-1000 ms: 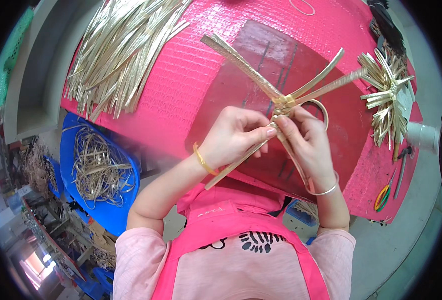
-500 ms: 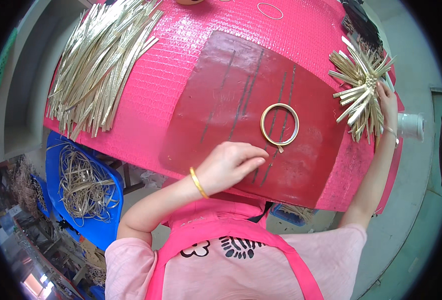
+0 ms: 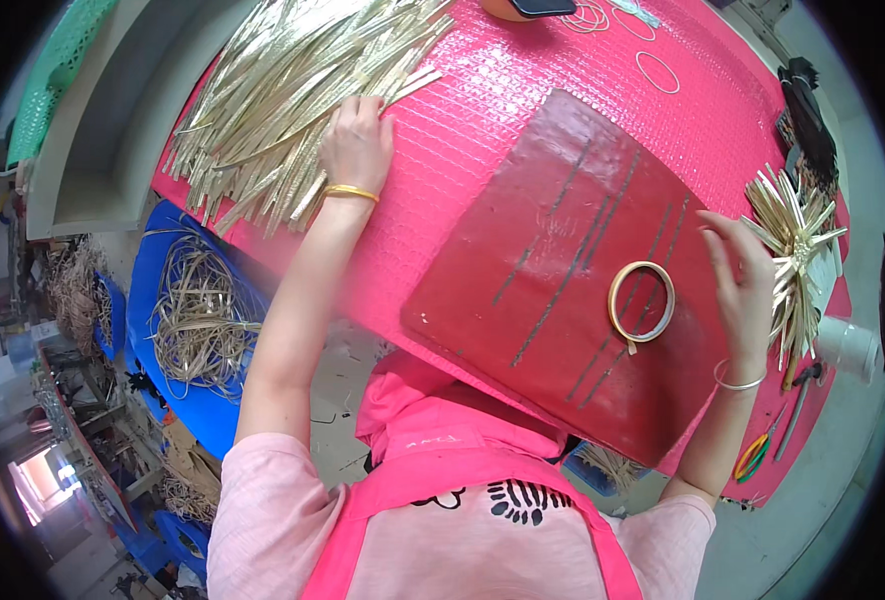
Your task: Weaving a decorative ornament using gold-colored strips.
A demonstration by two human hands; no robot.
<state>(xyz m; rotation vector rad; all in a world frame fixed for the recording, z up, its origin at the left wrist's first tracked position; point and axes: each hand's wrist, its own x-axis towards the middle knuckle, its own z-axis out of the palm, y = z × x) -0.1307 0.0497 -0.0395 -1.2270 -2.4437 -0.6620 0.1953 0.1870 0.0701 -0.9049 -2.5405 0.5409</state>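
My left hand is at the right edge of a pile of flat gold strips, its fingers bent down onto them; the fingertips are hidden. My right hand is held above the right side of a dark red mat, fingers apart and holding nothing. Just beyond it, at the table's right edge, are woven gold pieces with strip ends splayed out like a star. A roll of narrow tape lies on the mat, its loose end toward me. Dark lines mark the mat.
The pink-covered table carries loose rubber bands at the back. A hammer and coloured-handled pliers lie at the right, near a white roll. A blue tub of tangled strips stands at the lower left.
My left hand has moved from over the mat to the strip pile. My right hand has let go of the woven gold piece and come back toward the mat. The view has shifted left.
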